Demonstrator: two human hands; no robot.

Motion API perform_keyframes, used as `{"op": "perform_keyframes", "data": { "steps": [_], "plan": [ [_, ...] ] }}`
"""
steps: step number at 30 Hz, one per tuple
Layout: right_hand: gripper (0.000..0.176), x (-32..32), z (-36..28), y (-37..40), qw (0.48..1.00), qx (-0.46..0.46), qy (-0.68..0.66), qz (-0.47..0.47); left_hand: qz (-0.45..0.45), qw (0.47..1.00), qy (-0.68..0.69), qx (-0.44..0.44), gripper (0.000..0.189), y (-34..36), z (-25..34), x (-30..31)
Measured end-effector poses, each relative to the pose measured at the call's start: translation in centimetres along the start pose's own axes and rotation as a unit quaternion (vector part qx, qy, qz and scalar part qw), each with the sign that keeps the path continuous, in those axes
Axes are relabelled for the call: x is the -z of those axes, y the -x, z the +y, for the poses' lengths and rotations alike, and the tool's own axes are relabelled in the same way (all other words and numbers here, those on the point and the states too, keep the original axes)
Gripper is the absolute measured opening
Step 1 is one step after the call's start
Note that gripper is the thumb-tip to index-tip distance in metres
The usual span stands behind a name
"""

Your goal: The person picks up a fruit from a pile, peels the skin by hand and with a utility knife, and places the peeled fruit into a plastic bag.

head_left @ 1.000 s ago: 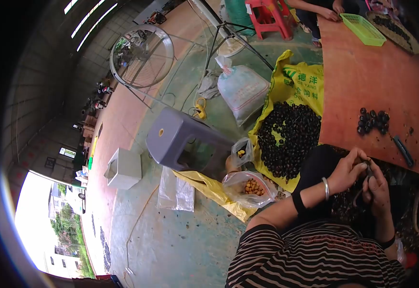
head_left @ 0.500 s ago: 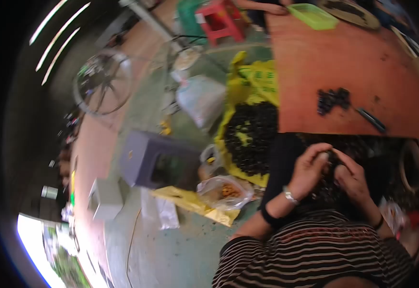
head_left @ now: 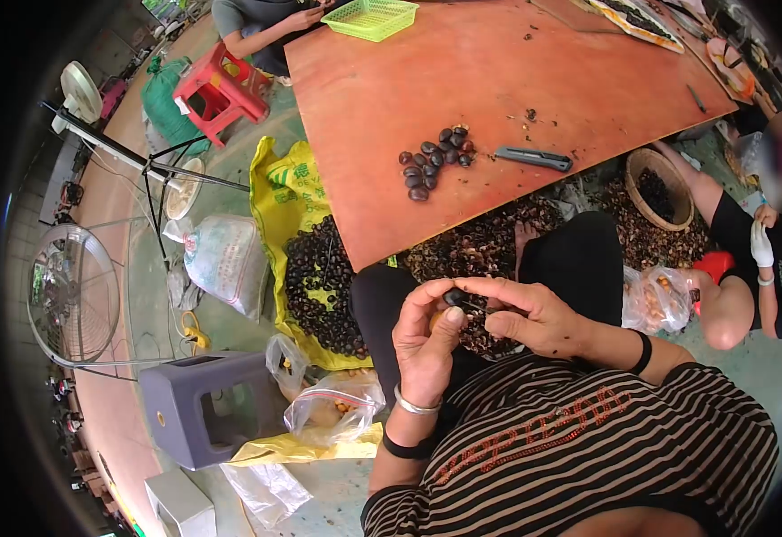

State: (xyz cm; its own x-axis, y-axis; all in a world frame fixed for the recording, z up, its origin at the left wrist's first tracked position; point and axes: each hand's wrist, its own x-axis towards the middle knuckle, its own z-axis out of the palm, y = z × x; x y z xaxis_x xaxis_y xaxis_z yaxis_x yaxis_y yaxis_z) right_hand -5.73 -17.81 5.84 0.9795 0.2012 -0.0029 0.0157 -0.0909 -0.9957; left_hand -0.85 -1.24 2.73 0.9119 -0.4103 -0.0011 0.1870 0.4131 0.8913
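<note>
Left of our grip, green characters (head_left: 298,175) mark the yellow sack (head_left: 274,201); below it, red lettering (head_left: 543,431) crosses our striped shirt (head_left: 615,465). Our left hand (head_left: 425,345) pinches a dark nut (head_left: 454,298) between thumb and fingers. Our right hand (head_left: 538,320) bends in, forefinger at the nut, thumb apart; we cannot tell its hold.

Floor, smooth green (head_left: 337,488), with a pinkish-tan strip (head_left: 104,407) along the left. Table (head_left: 364,89), one, flat reddish-orange top. Stool, red plastic (head_left: 221,94), near the table's far-left corner. Stool, grey plastic (head_left: 212,407), nearer the viewer. Fan, large, round, wire-caged (head_left: 73,295) (the lens bends everything at this edge). Stand, dark-legged, with a pale pole (head_left: 122,148). Light: soft, pale, fairly even across floor and tabletop.
</note>
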Motion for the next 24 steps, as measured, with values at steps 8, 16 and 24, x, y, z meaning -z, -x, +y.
{"op": "perform_keyframes", "data": {
  "steps": [8, 16, 24],
  "plan": [
    [0.043, -0.2, 0.2, -0.2, 0.999, -0.01, -0.045, 0.017, -0.027, 0.992, 0.106, 0.055, 0.028, -0.3, -0.2, 0.7],
    [0.048, 0.0, 1.0, -0.4, 0.995, 0.083, 0.037, -0.029, -0.006, 0.985, 0.16, 0.068, 0.034, -0.7, -0.4, 1.2],
    [0.055, -0.3, 1.1, -1.2, 0.999, 0.004, 0.019, -0.029, -0.022, 0.988, 0.145, 0.053, 0.034, -0.5, -0.7, 1.7]
  ]
}}
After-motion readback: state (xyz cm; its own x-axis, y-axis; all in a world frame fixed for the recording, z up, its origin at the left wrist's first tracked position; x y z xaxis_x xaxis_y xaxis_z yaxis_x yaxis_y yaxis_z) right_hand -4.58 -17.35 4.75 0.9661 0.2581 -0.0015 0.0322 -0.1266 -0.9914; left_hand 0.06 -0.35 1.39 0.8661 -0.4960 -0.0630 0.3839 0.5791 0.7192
